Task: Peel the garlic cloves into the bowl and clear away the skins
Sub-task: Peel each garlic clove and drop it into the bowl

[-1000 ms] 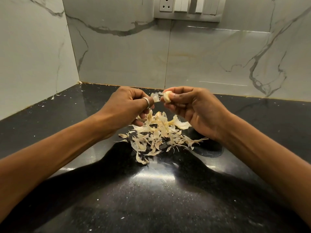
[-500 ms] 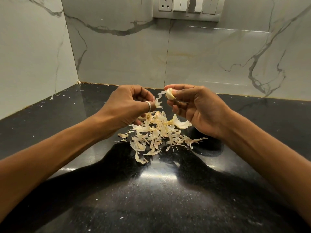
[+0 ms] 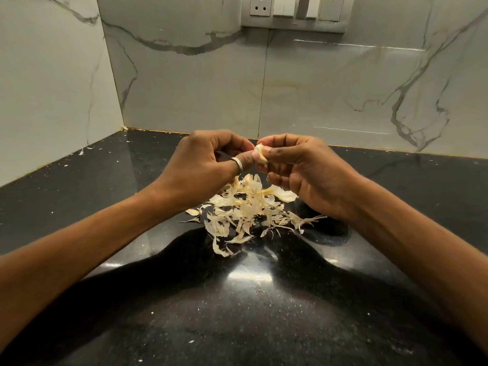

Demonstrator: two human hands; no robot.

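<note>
I am in a home kitchen: a polished black stone counter, marble-veined wall tiles, a switch-and-socket panel above, garlic skins heaped before me.

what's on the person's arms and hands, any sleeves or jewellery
The left forearm and right forearm are bare: no sleeves, watch or bracelet in view, no gloves. The left hand wears a plain silver ring; which digit is hard to tell. The right hand shows no ring.

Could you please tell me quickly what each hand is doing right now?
Left hand: thumb and forefinger pinch the small pale garlic clove.
Right hand: fingers grip the same clove.
</note>
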